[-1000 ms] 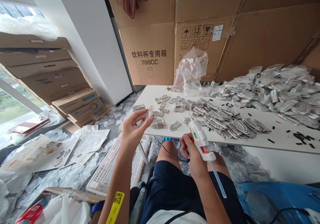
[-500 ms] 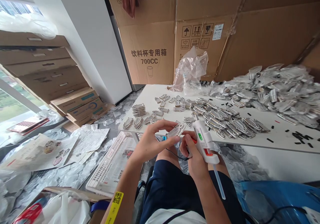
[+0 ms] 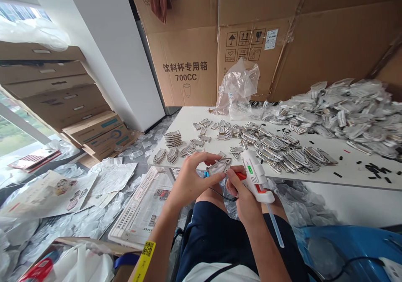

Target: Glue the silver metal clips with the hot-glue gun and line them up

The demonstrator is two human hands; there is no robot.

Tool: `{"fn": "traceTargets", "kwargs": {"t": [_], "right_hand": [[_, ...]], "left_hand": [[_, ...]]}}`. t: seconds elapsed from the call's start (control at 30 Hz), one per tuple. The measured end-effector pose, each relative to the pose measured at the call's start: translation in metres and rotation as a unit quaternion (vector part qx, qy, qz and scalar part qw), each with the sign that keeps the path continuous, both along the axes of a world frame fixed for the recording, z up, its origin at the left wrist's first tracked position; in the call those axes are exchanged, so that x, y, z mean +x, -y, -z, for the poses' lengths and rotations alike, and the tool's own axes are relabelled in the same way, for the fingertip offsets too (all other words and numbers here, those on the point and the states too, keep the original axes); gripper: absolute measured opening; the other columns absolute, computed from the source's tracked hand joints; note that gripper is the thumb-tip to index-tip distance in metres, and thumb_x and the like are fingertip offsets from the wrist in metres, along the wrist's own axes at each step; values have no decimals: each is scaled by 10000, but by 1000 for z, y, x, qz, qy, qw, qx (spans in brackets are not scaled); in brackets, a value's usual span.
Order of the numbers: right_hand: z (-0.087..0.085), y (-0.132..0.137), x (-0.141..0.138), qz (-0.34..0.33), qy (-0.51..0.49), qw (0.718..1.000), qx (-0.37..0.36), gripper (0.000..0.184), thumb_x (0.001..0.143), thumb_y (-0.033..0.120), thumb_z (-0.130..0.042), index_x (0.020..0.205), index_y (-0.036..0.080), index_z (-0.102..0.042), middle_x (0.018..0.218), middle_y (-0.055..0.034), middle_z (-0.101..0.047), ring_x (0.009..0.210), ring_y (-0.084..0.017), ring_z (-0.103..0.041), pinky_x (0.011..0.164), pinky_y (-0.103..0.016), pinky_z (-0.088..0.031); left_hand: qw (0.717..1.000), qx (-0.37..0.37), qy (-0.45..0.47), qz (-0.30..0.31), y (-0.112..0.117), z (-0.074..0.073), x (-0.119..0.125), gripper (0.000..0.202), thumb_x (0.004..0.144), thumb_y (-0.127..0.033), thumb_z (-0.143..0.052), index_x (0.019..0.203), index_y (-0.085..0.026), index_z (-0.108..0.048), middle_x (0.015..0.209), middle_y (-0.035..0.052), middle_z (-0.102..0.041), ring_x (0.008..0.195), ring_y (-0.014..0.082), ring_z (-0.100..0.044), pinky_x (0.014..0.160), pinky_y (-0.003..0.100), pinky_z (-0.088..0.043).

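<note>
Between the thumb and fingers of my left hand is a small boat-shaped piece with a pale rim, held tilted above my lap. My right hand is wrapped round the handle of a white hot glue gun with an orange-red trigger. Its nozzle points up and away from me, and a clear glue stick hangs from its back end. The right fingertips are close to the piece's right end; whether they touch it I cannot tell. On the table ahead lies a heap of similar pieces.
A neat stack of pieces stands at the table's left. Bagged pieces are piled at the right, with small black strips scattered nearby. Large cardboard boxes wall off the back. A white plastic crate sits below left.
The boat-shaped piece has turned in my left hand, so its open inner face shows more clearly. My right fingers have shifted slightly on the glue gun. The view has moved a little.
</note>
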State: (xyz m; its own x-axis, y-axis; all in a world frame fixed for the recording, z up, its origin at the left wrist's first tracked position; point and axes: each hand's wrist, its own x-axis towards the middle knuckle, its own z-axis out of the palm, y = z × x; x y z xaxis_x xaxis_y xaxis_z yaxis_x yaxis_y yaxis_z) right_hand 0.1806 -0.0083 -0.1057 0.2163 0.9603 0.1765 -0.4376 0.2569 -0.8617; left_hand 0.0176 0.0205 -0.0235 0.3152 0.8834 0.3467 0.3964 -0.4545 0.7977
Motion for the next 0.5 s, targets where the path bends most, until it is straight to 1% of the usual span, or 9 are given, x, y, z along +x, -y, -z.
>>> {"fn": "traceTargets", "kwargs": {"t": [0.13,0.27,0.37,0.43,0.5], "right_hand": [[2,-3,3,-1,19,1000,-10,312,962,477,-825,870,229,-660,541,92,-410,497,-83,-324,491,-249,-247],[0,-2,3,0,34,999,-3,297,981,482,-801,890,232,-669,565,89,-405,514,-86,-324,502,-252,-256],[-1,0,2,7,55,998,1,286,1000,475,-778,896,229,-674,586,82,-414,539,-91,-334,515,-254,-272],[0,0,2,6,69,998,2,292,1012,473,-763,885,226,-671,582,83,-401,539,-92,-326,516,-257,-272],[2,0,3,2,72,997,4,295,1021,475,-749,882,226,-670,576,87,-385,531,-91,-318,512,-259,-266]], "left_hand": [[999,25,-15,-20,-1,3,1,329,862,-382,-909,1173,-300,-841,1011,35,-794,1023,271,-710,979,432,-502],[999,27,-24,-33,-1,1,2,312,835,-309,-914,1139,-287,-846,998,24,-805,996,255,-717,962,420,-516],[998,30,-22,-41,-2,0,0,326,824,-301,-917,1142,-293,-844,972,13,-799,974,246,-722,945,410,-528],[997,35,-17,-70,-4,1,-3,324,817,-307,-918,1132,-294,-844,958,12,-787,958,245,-721,936,411,-533],[993,40,-6,-112,-8,3,-7,308,821,-324,-910,1119,-291,-842,965,17,-782,952,244,-713,940,417,-533]]}}
